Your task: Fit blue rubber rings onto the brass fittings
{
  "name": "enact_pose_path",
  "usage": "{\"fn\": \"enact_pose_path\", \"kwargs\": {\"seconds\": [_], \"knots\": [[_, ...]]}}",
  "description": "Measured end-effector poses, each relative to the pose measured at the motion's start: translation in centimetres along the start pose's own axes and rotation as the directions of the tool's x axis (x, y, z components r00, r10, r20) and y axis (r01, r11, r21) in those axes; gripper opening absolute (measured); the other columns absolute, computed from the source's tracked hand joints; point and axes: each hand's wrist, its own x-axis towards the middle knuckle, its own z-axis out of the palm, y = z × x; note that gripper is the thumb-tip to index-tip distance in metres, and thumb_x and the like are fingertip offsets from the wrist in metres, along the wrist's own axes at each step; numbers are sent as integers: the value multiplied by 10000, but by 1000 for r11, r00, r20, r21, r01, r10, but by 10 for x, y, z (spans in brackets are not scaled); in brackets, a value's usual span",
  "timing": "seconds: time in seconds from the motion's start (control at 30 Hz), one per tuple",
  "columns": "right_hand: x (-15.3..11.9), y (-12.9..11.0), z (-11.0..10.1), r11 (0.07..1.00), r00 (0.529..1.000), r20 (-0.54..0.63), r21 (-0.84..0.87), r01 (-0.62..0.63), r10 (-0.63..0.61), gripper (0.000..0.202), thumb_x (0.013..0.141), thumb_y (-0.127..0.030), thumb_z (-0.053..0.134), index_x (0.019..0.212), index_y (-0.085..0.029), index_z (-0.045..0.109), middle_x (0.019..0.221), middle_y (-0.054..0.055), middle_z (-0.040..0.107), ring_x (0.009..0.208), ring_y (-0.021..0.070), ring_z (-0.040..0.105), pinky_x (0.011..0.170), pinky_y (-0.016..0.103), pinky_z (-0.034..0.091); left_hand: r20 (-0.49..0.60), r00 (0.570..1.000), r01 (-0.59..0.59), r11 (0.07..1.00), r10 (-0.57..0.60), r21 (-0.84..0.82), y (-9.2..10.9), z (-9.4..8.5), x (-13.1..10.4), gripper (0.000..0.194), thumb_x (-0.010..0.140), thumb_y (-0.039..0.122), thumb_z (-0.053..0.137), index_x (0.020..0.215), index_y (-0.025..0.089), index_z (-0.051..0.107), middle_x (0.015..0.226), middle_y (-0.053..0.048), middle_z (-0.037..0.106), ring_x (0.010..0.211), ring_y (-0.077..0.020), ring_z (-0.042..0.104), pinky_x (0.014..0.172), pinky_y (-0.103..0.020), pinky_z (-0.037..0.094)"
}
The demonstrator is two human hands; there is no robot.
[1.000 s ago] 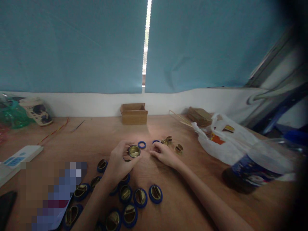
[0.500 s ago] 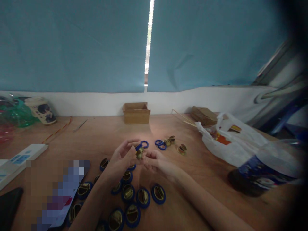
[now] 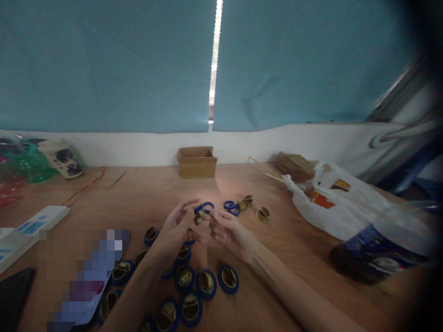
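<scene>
My left hand [image 3: 178, 226] is closed on a small round brass brooch back [image 3: 198, 216] with a blue edge. My right hand [image 3: 230, 230] is beside it, thumb and fingers pinched together; whether a small part sits between the fingertips I cannot make out. Just behind the hands lies a loose blue ring [image 3: 208, 206]. Further right are two overlapping blue rings [image 3: 231, 207] and several loose brass pieces [image 3: 245, 203]. Below and around my left forearm lie several blue-rimmed round brooches [image 3: 206, 283], brass pin backs facing up.
A small open cardboard box [image 3: 197, 167] stands by the wall. On the right are a white plastic bag [image 3: 332, 212] and a dark drink bottle [image 3: 374, 256] on its side. A phone-like slab [image 3: 93, 276], a white power strip [image 3: 38, 230] and a paper cup [image 3: 62, 159] are left.
My right hand has shifted slightly up, its fingers more curled and a little apart from the brass piece. The left hand keeps its hold, its lower fingers lying a bit differently.
</scene>
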Motion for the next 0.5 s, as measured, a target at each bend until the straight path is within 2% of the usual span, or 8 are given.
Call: {"fn": "enact_pose_path", "kwargs": {"seconds": [0.17, 0.37, 0.5], "knots": [[-1, -2, 2, 998, 999, 8, 45, 32, -33, 247, 735, -312, 822, 705, -166, 624, 648, -43, 534, 492, 57, 320, 480, 182, 293, 12, 1000, 18, 1000, -18, -3, -2, 6, 0, 505, 815, 463, 700, 1184, 159, 537, 857, -57, 670, 801, -205, 680, 531, -258, 577], [-2, -1, 7, 996, 998, 38, 76, 43, -46, 268, 706, -294, 842, 696, -164, 608, 550, -82, 427, 461, 53, 246, 464, 169, 294, 13, 1000, 7, 1000, -7, 17, -3, 7, -1, 460, 829, 463, 687, 1157, 166, 558, 964, -68, 668, 856, -199, 676, 641, -309, 606], [-3, -2, 7, 995, 998, 37, 82, 52, -55, 260, 726, -285, 831, 699, -169, 601, 597, -73, 467, 460, 47, 240, 474, 158, 316, 11, 999, 34, 999, -34, 3, -3, 7, 0, 474, 814, 460, 706, 1165, 179, 556, 939, -55, 663, 853, -205, 679, 612, -305, 610]]}}
